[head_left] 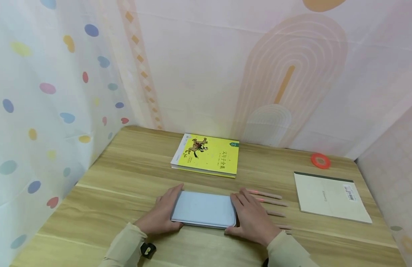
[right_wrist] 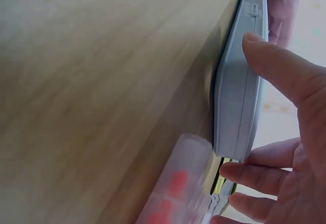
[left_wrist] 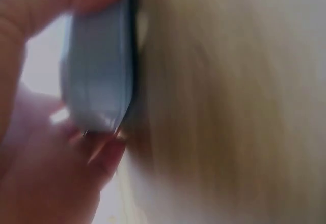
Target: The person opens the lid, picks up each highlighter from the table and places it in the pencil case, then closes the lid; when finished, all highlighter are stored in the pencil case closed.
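Observation:
A flat, pale blue case (head_left: 204, 208) with rounded corners lies in front of me on the wooden table, its long side facing me. My left hand (head_left: 162, 214) grips its left end, thumb at the near edge and fingers along the far corner. At the other end my right hand (head_left: 254, 218) holds it the same way. In the right wrist view, the case's side (right_wrist: 234, 102) shows a seam and a small latch, with the right thumb pressed on it. The left wrist view is blurred, with the case's end (left_wrist: 99, 71) between thumb and fingers.
Several slim pens (head_left: 270, 202) with pinkish-red parts lie just right of my right hand, partly hidden by it. Yellow books (head_left: 212, 155) are stacked behind the case. A cream notepad (head_left: 329, 196) and a red ring (head_left: 320, 161) lie at the right. Curtains border the table.

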Demonstrator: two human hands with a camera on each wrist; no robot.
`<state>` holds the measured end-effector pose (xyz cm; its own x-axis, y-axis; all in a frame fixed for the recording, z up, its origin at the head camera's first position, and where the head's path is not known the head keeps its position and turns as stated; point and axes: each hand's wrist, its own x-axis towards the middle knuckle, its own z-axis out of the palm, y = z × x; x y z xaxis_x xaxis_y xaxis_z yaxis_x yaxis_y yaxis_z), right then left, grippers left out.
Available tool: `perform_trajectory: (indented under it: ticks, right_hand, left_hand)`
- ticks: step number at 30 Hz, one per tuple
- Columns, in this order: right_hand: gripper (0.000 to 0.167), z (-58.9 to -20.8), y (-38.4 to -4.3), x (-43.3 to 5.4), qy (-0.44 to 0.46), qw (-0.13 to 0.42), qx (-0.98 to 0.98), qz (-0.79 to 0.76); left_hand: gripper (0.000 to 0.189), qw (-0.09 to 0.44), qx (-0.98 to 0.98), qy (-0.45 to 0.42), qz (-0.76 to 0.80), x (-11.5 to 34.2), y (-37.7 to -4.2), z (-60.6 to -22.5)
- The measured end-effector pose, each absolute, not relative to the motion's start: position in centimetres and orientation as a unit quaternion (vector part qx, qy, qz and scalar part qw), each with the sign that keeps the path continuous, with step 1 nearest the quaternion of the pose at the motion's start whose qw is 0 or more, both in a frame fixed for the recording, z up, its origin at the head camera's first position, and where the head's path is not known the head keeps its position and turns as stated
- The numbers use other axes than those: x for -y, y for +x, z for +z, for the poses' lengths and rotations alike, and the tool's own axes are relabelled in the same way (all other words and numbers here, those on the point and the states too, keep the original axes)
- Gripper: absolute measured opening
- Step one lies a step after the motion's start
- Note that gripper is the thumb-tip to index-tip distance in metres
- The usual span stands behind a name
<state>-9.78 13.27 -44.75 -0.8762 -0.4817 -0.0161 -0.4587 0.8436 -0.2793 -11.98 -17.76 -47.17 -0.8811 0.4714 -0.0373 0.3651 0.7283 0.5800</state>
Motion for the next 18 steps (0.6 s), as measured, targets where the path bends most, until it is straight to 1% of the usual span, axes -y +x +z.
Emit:
perform_trajectory:
  ticks: [6, 14, 18]
  right_hand:
    - [0.096, -44.8, -9.9, -12.9, -0.27, 0.016, -0.956, -0.115]
    - [0.085, -45.3, -10.9, -13.1, -0.303, -0.031, -0.949, -0.083]
    - [0.08, -45.3, -11.3, -13.2, -0.333, -0.043, -0.94, -0.066]
  left_hand:
    - [0.115, 0.091, -0.923, 0.232, 0.292, 17.8, -12.1, -47.1]
    - [0.116, 0.081, -0.928, 0.254, 0.262, 17.8, -12.5, -46.9]
    - [0.118, 0.09, -0.928, 0.253, 0.256, 17.9, -12.7, -46.8]
